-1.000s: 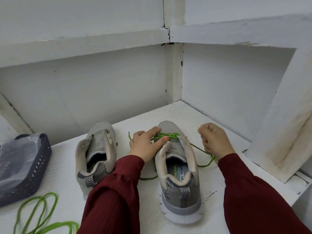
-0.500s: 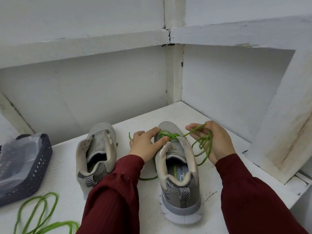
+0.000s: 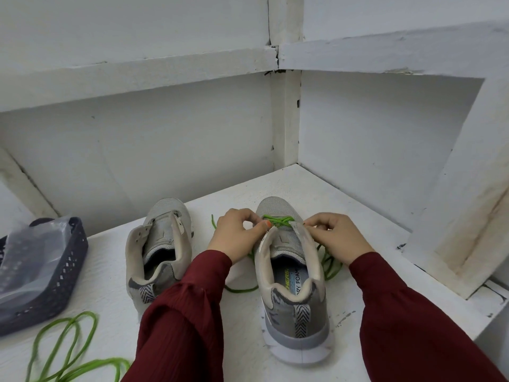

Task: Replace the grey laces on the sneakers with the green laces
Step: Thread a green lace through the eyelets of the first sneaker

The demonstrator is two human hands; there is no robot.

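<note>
A dark grey perforated plastic basket (image 3: pixel 59 274) sits at the left edge of the white painted surface (image 3: pixel 228 351), partly cut off by the frame. A crumpled clear plastic bag (image 3: pixel 26 252) lies in it, and what is under the bag is too blurred to make out. In front of the basket lies a loose coil of spare green lace (image 3: pixel 70 351), its lower end running out of view. A second grey sneaker (image 3: pixel 161 249) stands heel toward the camera just left of the hands, and a maroon sleeve (image 3: pixel 181 321) covers its near right side.

The grey mesh sneaker with a white sole (image 3: pixel 293 288) stands between the two forearms, heel toward the camera. The threaded green lace (image 3: pixel 276 221) crosses its lowest eyelets near the toe. The left hand (image 3: pixel 237 235) is curled, with thumb and forefinger pinching this lace at the left eyelet edge. The right hand (image 3: pixel 340 238) is also curled, its fingertips pinching the sneaker's right eyelet edge. Whether a lace end sits between them I cannot tell. Slack loops of lace trail on the surface under both wrists and are partly hidden by them.
</note>
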